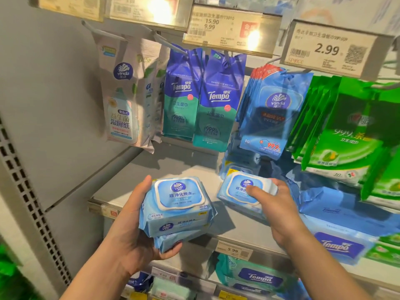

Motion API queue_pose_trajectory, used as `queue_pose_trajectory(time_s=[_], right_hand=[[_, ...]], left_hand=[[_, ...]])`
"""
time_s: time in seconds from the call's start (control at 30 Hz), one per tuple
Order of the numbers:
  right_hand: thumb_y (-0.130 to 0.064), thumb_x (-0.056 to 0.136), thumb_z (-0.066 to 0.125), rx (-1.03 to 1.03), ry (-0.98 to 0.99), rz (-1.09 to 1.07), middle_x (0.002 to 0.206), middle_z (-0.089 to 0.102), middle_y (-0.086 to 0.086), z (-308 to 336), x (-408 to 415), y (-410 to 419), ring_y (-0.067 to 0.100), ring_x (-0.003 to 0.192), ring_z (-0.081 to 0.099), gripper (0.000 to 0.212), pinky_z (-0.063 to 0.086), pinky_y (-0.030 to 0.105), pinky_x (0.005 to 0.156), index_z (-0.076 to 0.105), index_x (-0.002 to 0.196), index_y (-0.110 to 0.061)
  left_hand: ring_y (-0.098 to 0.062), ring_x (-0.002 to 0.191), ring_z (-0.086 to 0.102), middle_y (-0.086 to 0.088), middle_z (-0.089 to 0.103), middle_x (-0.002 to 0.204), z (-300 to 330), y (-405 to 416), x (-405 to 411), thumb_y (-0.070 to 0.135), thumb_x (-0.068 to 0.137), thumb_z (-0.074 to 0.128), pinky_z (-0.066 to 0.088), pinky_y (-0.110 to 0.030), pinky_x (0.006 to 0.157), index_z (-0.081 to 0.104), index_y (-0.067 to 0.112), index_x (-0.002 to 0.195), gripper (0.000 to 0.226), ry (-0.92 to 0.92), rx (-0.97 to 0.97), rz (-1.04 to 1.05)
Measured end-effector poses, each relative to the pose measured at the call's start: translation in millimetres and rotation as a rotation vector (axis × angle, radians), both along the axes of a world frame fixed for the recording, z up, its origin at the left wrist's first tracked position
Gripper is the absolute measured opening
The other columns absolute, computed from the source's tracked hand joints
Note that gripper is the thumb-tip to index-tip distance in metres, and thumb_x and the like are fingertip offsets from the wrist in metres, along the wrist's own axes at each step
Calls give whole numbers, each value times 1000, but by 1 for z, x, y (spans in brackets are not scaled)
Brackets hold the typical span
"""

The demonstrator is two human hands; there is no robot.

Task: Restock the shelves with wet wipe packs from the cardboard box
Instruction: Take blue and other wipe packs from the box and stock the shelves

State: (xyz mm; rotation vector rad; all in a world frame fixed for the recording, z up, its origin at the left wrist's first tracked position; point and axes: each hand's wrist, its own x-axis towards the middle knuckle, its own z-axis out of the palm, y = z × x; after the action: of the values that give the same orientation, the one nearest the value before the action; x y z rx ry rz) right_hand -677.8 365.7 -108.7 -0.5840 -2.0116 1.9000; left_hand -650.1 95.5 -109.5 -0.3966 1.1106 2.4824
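**Blue wipe packs held at the shelf**

Pale blue, plastic-wrapped, two stacked wipe packs [176, 211] sitting in the left hand [132, 232], just in front of the shelf edge [218, 240]. Left grip closed around the stack: thumb up along its left side, fingers curled beneath the lower pack. Top pack lid-up, white-rimmed flap facing the camera.

Right hand [279, 204] gripping a third wipe pack [242, 189], thumb pressed on its lid, fingers wrapped behind its right end. Pack tilted, low over the grey shelf [151, 180], just beside more blue packs [238, 167] farther back.

Hanging above on hooks: white pouches [123, 100] at left, dark blue and teal pouches [203, 98] in the middle, blue flat packs [272, 113], then green flat packs [344, 128] at right. Price tags [326, 48] clipped overhead. Dark blue packs [337, 245] lying on the shelf at right. Cardboard box out of view.
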Motion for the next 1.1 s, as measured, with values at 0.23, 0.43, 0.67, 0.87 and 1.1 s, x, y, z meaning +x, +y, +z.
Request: queue_pose_trajectory(time_s=[0.23, 0.43, 0.67, 0.87, 1.1], right_hand=[[-20, 70, 88, 458, -9, 90, 105, 63, -1, -29, -25, 3, 27, 89, 69, 54, 57, 40, 56, 45, 96, -41], [-18, 79, 85, 723, -25, 143, 124, 48, -4, -40, -45, 16, 18, 110, 57, 60, 51, 37, 95, 56, 130, -30], [-9, 89, 75, 933, -79, 134, 139, 39, 9, -46, -71, 23, 29, 131, 40, 55, 32, 33, 113, 58, 140, -20], [-8, 94, 67, 988, -88, 90, 142, 37, 8, -50, -82, 29, 35, 127, 44, 55, 41, 45, 110, 57, 144, -29], [-20, 99, 64, 1039, -167, 43, 150, 32, 2, -47, -86, 24, 36, 129, 44, 56, 43, 50, 108, 50, 148, -42]], left_hand=[[-40, 84, 74, -19, 77, 108, 4, 5, 0, 79, 74, 59, 50, -47, 79, 85, 23, 89, 63, 14, 12, -15], [-44, 98, 71, -20, 75, 114, 2, 6, -2, 80, 69, 62, 51, -49, 80, 84, 22, 101, 70, -14, 22, 1], [-44, 98, 71, -20, 75, 115, 0, 8, -4, 81, 73, 58, 55, -47, 73, 84, 21, 99, 70, -15, 7, -12], [-44, 100, 70, -19, 75, 115, -1, 8, -5, 80, 68, 62, 55, -47, 74, 83, 21, 101, 71, -19, -14, -18], [-42, 95, 71, -20, 75, 114, 3, 8, -4, 76, 61, 66, 52, -48, 79, 84, 22, 98, 68, -2, -17, -42]])
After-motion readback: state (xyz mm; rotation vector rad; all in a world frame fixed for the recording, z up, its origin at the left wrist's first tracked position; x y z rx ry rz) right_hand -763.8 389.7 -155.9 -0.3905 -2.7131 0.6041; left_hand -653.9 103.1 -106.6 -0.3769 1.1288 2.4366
